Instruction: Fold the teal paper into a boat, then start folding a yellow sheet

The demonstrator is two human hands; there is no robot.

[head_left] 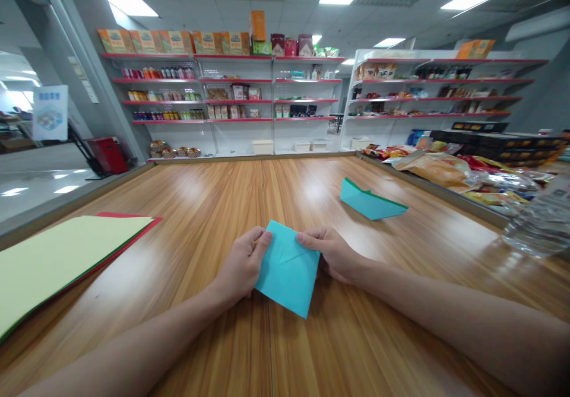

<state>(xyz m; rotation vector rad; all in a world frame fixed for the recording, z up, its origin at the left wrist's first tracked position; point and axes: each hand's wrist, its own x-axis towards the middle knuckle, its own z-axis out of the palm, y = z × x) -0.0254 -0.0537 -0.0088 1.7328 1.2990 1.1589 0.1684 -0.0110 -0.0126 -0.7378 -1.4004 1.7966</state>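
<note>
A folded sheet of light-blue paper (291, 275) is held between my two hands, just above the wooden table. It is roughly square, with a slanting crease across its upper part. My left hand (243, 260) pinches its left edge, thumb on top and fingers behind. On the other side, my right hand (332, 251) grips the upper right edge the same way, its thumb lying on the face of the paper. Beyond my right hand a folded paper boat (371, 202), blue with a green rim, rests on the table. The fingers behind the paper are partly hidden.
On the left of the wooden table (200, 201) lies a stack of coloured paper (66, 254), pale yellow on top with green and red beneath. A clear plastic bottle (541, 222) is at the right edge. Packaged snacks (445, 168) lie beyond that side, and stocked shelves (236, 100) stand behind.
</note>
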